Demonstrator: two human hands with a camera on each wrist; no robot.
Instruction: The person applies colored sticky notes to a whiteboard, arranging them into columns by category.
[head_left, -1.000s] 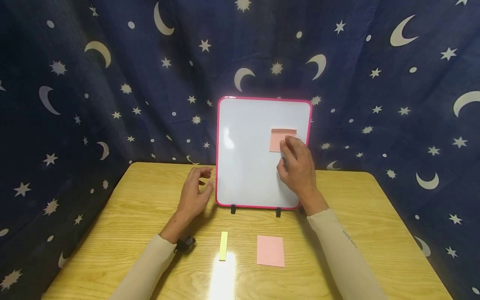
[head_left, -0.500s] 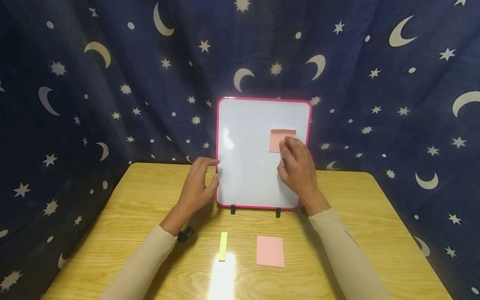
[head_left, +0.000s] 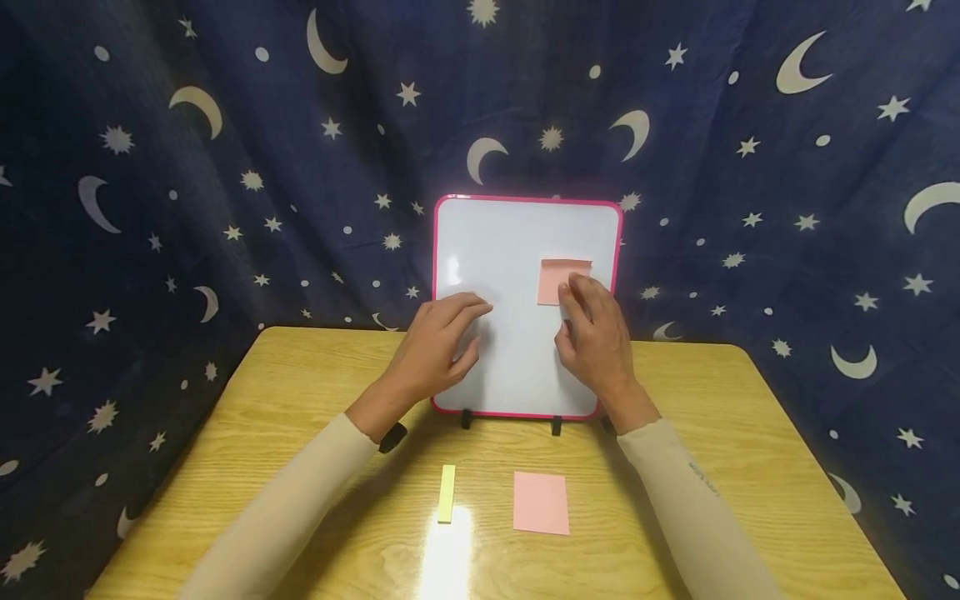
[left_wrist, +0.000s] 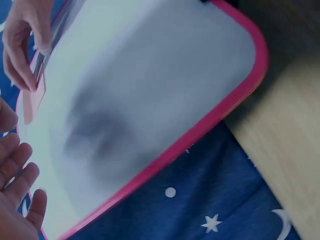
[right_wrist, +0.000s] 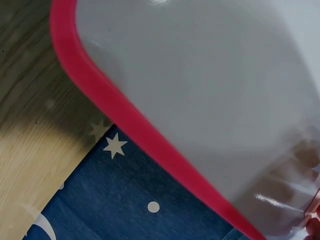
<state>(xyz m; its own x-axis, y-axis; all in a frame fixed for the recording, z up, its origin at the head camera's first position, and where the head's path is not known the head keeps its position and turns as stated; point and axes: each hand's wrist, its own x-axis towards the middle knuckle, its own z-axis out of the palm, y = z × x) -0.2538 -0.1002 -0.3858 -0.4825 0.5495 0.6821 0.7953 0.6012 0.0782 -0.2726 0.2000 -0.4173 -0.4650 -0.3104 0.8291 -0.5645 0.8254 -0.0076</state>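
A pink sticky note [head_left: 551, 285] is on the upper right of a pink-framed whiteboard [head_left: 517, 233], a darker strip along its top edge. My right hand [head_left: 597, 333] touches the note's lower right part with bent fingertips, covering that corner; the thumb lies lower, apart from the fingers. The left wrist view shows these fingers at the note [left_wrist: 33, 107] too. My left hand [head_left: 438, 346] is in front of the board's left side, fingers loosely bent and spread, holding nothing. Whether it touches the board cannot be told. Its fingers [left_wrist: 20, 185] also show in the left wrist view.
On the wooden table [head_left: 675, 467] in front of the board lie a narrow yellow sticky strip [head_left: 447, 493] and a square pink sticky note [head_left: 541, 503]. Small black feet [head_left: 557, 426] hold the board upright. Behind hangs a dark blue curtain [head_left: 300, 150] with moons and stars.
My left hand has risen and moved right, from beside the board to in front of its left half. My right hand stays at the note.
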